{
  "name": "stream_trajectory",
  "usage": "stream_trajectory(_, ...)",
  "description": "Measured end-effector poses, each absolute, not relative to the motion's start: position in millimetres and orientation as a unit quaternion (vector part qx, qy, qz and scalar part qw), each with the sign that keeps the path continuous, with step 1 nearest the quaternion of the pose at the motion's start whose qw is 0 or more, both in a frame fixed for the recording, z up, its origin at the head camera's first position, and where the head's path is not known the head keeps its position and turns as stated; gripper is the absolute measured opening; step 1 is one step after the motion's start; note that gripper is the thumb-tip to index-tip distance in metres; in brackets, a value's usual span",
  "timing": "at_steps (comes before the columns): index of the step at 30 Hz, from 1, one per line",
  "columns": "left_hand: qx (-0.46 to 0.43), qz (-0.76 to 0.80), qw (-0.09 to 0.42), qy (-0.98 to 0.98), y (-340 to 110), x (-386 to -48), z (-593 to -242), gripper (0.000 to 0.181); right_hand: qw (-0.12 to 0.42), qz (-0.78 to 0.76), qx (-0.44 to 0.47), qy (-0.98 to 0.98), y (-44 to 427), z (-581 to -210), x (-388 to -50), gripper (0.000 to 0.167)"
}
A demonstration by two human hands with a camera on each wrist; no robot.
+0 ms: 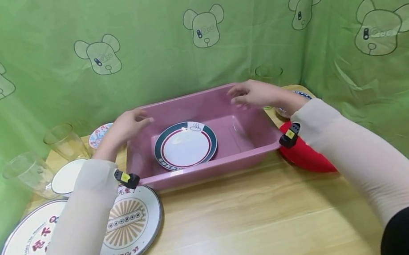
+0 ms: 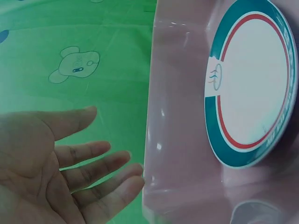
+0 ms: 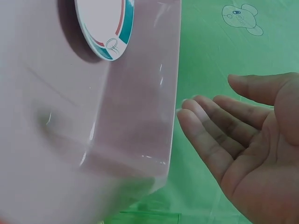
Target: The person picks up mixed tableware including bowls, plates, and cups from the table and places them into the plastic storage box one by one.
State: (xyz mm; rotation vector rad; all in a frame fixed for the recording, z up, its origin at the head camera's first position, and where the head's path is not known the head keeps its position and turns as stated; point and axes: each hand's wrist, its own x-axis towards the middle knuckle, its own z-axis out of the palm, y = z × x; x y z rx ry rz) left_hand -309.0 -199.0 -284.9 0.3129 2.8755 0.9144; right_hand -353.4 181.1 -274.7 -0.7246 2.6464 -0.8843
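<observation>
A pink rectangular basin [image 1: 212, 172] stands on the wooden table, its long side facing me. Inside lies a white plate [image 1: 186, 147] with a dark green and red rim. My left hand [image 1: 127, 126] hovers at the basin's back left corner, fingers loosely spread. At the back right corner is my right hand [image 1: 256, 93], its fingers slightly bent. Both wrist views show bare palms, the left hand [image 2: 70, 172] and the right hand [image 3: 252, 144], holding nothing. Fingertips come close to the basin's rim; whether they touch it, I cannot tell.
Two large printed plates [image 1: 133, 223] lie at the left, partly under my sleeve. Behind them are a white bowl [image 1: 68, 177], clear glass [image 1: 31, 174], amber glass [image 1: 65, 141] and patterned dish [image 1: 99, 135]. At right are a red item [image 1: 306, 155] and greenish glass [image 1: 269, 73]. Green curtain surrounds the table.
</observation>
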Motion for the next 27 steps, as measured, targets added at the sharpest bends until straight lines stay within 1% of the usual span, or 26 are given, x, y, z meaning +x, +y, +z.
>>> stream_trajectory(6, 0.112, 0.324, 0.036, 0.939, -211, -297, -292, 0.051, 0.104, -0.298, -0.249, 0.916, 194, -280, -347, 0.04)
stream_trajectory(15, 0.084, 0.358, -0.003, 0.93, -233, -275, -298, 0.054, 0.054, -0.299, -0.237, 0.923, 212, -279, -331, 0.039)
stream_trajectory(20, 0.075, 0.366, -0.017, 0.927, -242, -266, -309, 0.055, 0.074, -0.336, -0.2, 0.917, 226, -283, -322, 0.04)
stream_trajectory(22, 0.072, 0.371, -0.02, 0.925, -245, -263, -316, 0.054, 0.071, -0.338, -0.197, 0.917, 231, -286, -319, 0.039)
stream_trajectory(24, 0.071, 0.381, -0.02, 0.922, -247, -260, -323, 0.053, 0.051, -0.324, -0.205, 0.922, 235, -289, -317, 0.04)
stream_trajectory(27, 0.065, 0.403, -0.008, 0.913, -249, -258, -332, 0.058, 0.02, -0.312, -0.211, 0.926, 239, -293, -313, 0.039)
